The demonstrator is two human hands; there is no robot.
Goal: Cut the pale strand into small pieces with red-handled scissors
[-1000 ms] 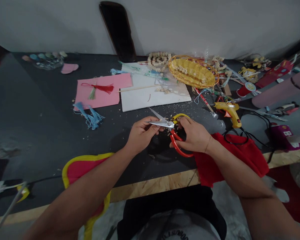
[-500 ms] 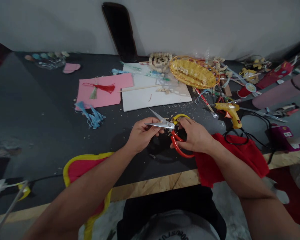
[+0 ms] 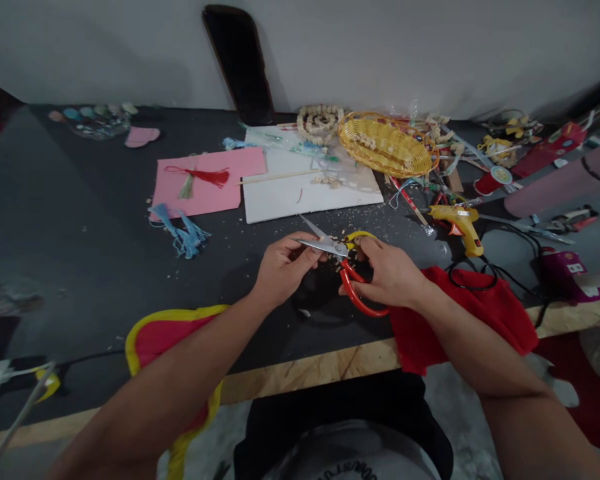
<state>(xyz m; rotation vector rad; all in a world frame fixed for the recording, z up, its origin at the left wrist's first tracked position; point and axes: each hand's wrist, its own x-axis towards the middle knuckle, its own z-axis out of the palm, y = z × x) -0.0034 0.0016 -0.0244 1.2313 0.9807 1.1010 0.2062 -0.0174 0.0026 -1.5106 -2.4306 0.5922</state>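
Observation:
My right hand (image 3: 390, 270) grips the scissors (image 3: 357, 300) by their handles, one red and one yellow. Their blades are parted and point left, over the fingertips of my left hand (image 3: 287, 267). Those left fingers are pinched together near the blades; a small pale piece seems to show between them, too small to name. Small pale bits lie scattered on the dark table (image 3: 205, 287) around the scissors. Beyond the hands is a white board (image 3: 275, 200) with a thin stick on it.
A yellow basket (image 3: 395, 150) stands at the back, near a pale bead string (image 3: 320, 123). To the right are a yellow glue gun (image 3: 460, 223), a red cloth (image 3: 480, 313) and a pink bottle (image 3: 565, 177). Pink paper (image 3: 205, 170) and blue tassels (image 3: 185, 233) lie left.
The scissor blades have come slightly closer together, and the lower blade has tilted upward at its tip. Both hands stay in nearly the same place.

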